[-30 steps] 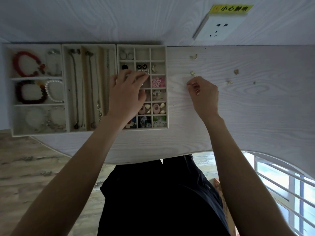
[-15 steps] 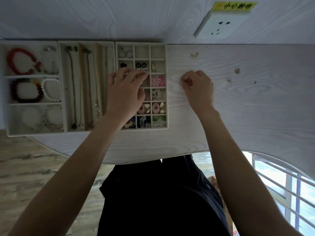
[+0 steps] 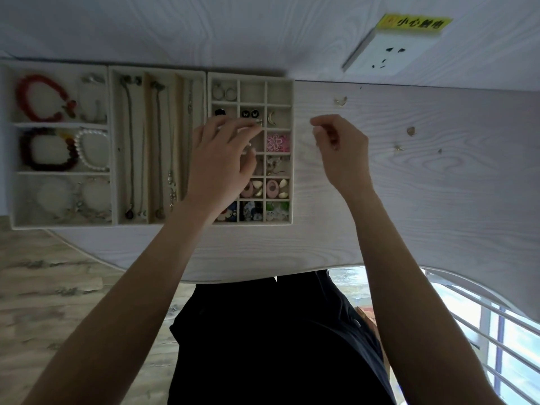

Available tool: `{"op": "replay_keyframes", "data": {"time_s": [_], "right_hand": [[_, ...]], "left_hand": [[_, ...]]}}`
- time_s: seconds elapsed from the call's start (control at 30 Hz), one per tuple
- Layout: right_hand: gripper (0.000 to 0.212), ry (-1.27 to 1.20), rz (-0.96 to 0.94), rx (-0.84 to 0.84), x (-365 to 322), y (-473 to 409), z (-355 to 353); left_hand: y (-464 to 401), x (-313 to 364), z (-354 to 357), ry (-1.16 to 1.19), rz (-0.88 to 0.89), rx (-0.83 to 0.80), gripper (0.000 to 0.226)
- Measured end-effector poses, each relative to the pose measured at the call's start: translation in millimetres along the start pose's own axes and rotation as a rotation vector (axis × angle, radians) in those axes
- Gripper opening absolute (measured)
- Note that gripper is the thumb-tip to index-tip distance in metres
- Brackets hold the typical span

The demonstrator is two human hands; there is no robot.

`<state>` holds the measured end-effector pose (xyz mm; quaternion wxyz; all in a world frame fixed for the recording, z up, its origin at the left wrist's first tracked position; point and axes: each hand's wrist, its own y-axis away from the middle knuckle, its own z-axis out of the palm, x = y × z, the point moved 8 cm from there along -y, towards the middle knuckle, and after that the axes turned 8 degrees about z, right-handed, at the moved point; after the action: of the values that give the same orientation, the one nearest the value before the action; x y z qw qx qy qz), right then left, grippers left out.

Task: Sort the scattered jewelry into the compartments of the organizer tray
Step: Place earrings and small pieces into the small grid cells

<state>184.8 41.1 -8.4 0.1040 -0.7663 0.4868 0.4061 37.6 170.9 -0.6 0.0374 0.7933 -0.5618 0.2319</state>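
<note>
Left hand: my left hand [image 3: 222,159] hovers over the middle rows of the small-grid tray [image 3: 292,147], fingers stretched toward the far side; a tiny silvery piece [image 3: 259,121] shows at my fingertips, by the divider beside the moon-shaped earring [image 3: 271,117] – whether I pinch it or it merely lies there, I cannot tell.

Right hand: my right hand [image 3: 336,147] is lifted just right of the tray, fingers curled in with thumb and forefinger pointing toward the tray; something small may be pinched there, but it is too small to make out.

Loose jewelry: a gold crescent piece [image 3: 340,101] lies on the counter [image 3: 438,214] just beyond my right hand, toward the wall; three smaller bits [image 3: 411,130] sit well to the right.

Trays: bracelets fill the left tray [image 3: 11,171], necklaces lie lengthwise in the middle tray [image 3: 114,141], earrings fill most small cells.

Key relation: the loose pieces all lie right of the trays, so my right hand is nearer – the crescent sits closest, ahead of its knuckles.

Open cells: the top row's two right cells look empty, a fair home for the next piece, I judge.
</note>
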Motion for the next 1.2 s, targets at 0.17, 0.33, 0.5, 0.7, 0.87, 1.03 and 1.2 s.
{"op": "replay_keyframes", "data": {"time_s": [0.17, 0.33, 0.5, 0.7, 0.87, 1.03, 1.2], "right_hand": [[0.012, -0.148, -0.02, -0.157, -32, -11, 24], [0.018, -0.031, -0.088, -0.159, -49, -30, 35], [0.019, -0.03, -0.088, -0.194, -61, -39, 45], [0.015, 0.038, -0.236, -0.157, -75, -42, 45], [0.019, 0.13, -0.323, -0.124, -83, -47, 50], [0.018, 0.299, -0.375, -0.178, -91, -52, 67], [0.018, 0.48, -0.483, -0.136, -102, -51, 85]], "left_hand": [[3, -14, -18, 0.026, -0.09, 0.108, 0.028], [6, -48, -24, -0.037, -0.207, 0.054, 0.031], [8, -57, -23, -0.009, -0.26, 0.038, 0.031], [16, -60, -18, -0.021, -0.272, 0.031, 0.034], [12, -63, -18, -0.013, -0.257, 0.027, 0.034], [12, -65, -17, -0.015, -0.259, 0.015, 0.035], [13, -65, -16, 0.005, -0.269, 0.015, 0.036]]}}
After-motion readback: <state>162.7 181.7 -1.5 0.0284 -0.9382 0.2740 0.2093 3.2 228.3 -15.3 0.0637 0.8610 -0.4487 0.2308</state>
